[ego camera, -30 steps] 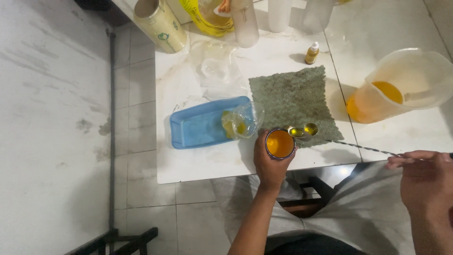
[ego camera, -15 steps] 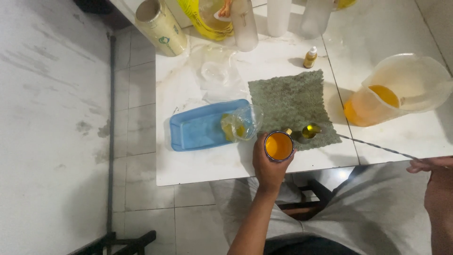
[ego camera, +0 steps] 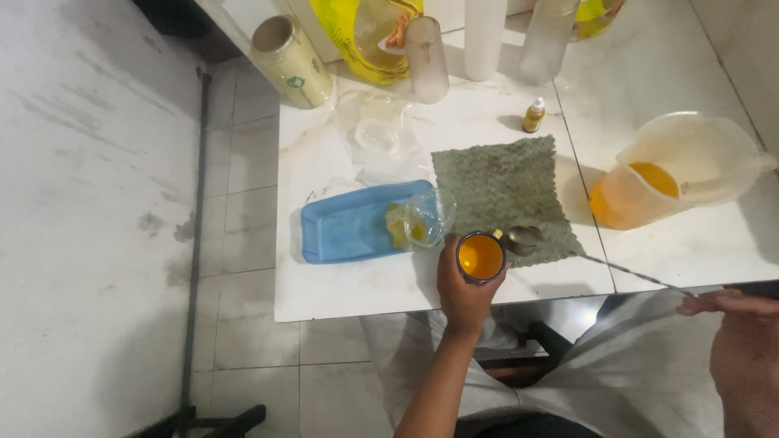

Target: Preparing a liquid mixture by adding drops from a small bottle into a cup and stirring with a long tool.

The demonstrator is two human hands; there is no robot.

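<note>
Orange liquid fills small round metal cup (ego camera: 480, 256), wrapped by left hand (ego camera: 461, 288) from below, fingers curled round its wall, near front edge of white tabletop (ego camera: 357, 292). Same hold as half a second ago, cup barely shifted. Just right of cup, touching or nearly so, small steel spoon-like bowl (ego camera: 523, 238) on front corner of green rough cloth mat (ego camera: 503, 182). Long thin metal rod (ego camera: 637, 276) running from that bowl right and down to right hand (ego camera: 742, 324), pinched at fingertips at frame's right edge; hand further into view than in previous frame, rod lower over light trouser lap. Cannot tell whether rod and bowl are one piece.

Left of cup: clear crumpled plastic bag with yellow contents (ego camera: 418, 223) resting in blue rectangular plastic tray (ego camera: 345, 227), unmoved. Behind mat: small amber dropper bottle with white cap (ego camera: 533, 115), clear flattened plastic wrap (ego camera: 381, 138). Far right: translucent plastic jug with orange liquid (ego camera: 673, 174), tilted, well apart from cup, same place as earlier. Back row: beige cardboard-cored roll (ego camera: 290, 58), yellow plastic pouch (ego camera: 369, 36), frosted cylindrical bottles (ego camera: 428, 58).
</note>
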